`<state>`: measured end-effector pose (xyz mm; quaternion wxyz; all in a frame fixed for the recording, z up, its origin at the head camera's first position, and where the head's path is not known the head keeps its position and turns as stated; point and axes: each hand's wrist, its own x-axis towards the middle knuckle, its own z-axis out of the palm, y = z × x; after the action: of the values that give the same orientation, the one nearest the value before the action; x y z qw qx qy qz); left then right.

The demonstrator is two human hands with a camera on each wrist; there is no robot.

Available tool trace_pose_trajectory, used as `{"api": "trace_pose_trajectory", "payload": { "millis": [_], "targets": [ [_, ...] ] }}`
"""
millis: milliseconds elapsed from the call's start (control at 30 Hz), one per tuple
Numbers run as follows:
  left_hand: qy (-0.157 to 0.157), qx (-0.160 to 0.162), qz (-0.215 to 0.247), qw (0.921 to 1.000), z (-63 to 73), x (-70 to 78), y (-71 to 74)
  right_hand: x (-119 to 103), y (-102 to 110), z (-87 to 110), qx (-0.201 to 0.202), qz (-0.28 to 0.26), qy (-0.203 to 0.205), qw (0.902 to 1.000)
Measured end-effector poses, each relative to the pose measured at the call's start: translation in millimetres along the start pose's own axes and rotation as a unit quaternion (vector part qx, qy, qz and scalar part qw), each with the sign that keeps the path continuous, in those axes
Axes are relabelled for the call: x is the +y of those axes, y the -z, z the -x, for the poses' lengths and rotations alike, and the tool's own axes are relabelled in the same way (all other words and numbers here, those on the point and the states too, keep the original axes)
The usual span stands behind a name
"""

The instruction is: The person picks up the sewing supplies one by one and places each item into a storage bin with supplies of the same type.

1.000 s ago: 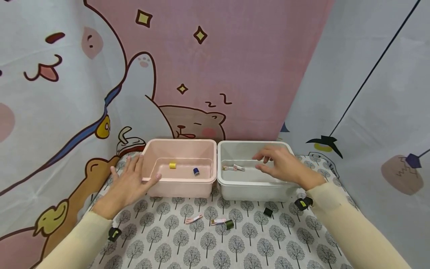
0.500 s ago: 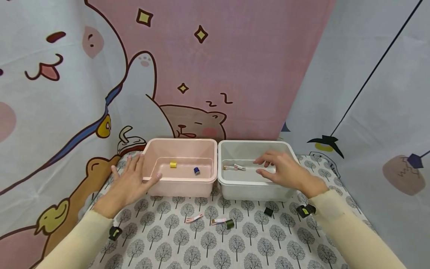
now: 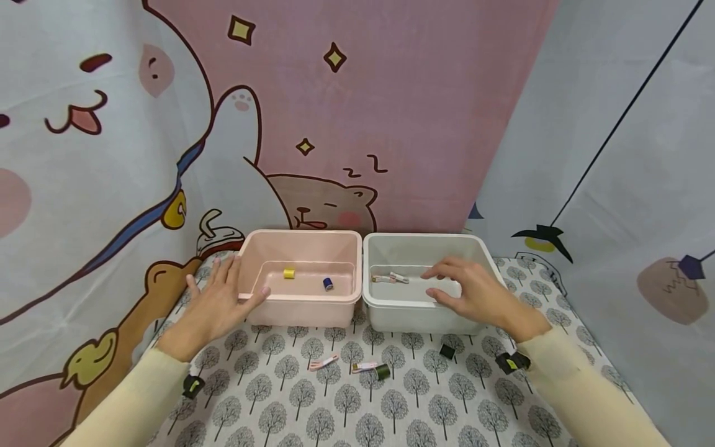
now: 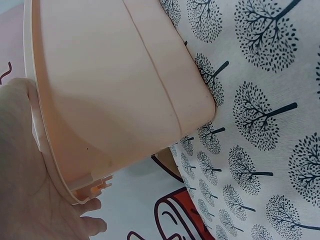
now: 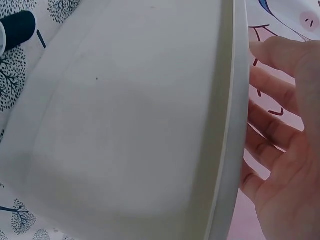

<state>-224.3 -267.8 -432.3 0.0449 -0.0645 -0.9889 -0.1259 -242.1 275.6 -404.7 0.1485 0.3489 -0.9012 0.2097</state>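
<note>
My left hand (image 3: 218, 307) rests with spread fingers at the left front corner of a pink plastic bin (image 3: 304, 315); the left wrist view shows it against the rim. Inside that bin lie a yellow thread spool (image 3: 288, 274) and a blue thread spool (image 3: 328, 284). Over the right part of a pale grey bin (image 3: 424, 318) hovers my right hand (image 3: 475, 295), fingers loosely bent, nothing visible between thumb and fingertips. Two slim pink-and-white items (image 3: 399, 277) lie on that bin's floor, left of the hand; their kind is too small to tell.
On the tree-print cloth in front of the bins lie a slim pink-and-white item (image 3: 323, 362), a whitish one (image 3: 364, 367) touching a green spool (image 3: 382, 371), and a black spool (image 3: 447, 351). A cartoon-print curtain (image 3: 424, 124) hangs close behind the bins.
My right hand has shifted slightly down and toward the right, with thumb and fingertips somewhat apart. The left hand stays at the pink bin, and the small things lie as before.
</note>
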Motion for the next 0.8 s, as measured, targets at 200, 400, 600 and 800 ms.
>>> {"api": "trace_pose_trajectory", "payload": {
  "millis": [200,400,600,800],
  "targets": [
    [0.0,0.001,-0.001,1.0,-0.3,-0.6,-1.2,-4,0,6.4,0.024,-0.006,0.033,0.9992],
    [0.001,0.001,-0.001,1.0,-1.0,-0.5,-1.7,-8,-1,13.1,0.047,-0.01,0.063,0.9968],
    [0.002,0.001,0.0,1.0,-1.2,0.2,-0.8,-14,0,20.8,0.056,-0.022,0.071,0.9957],
    [0.002,0.005,0.005,1.0,-0.1,-0.6,-1.3,-20,1,31.2,0.063,-0.001,0.071,0.9955]
  ]
}}
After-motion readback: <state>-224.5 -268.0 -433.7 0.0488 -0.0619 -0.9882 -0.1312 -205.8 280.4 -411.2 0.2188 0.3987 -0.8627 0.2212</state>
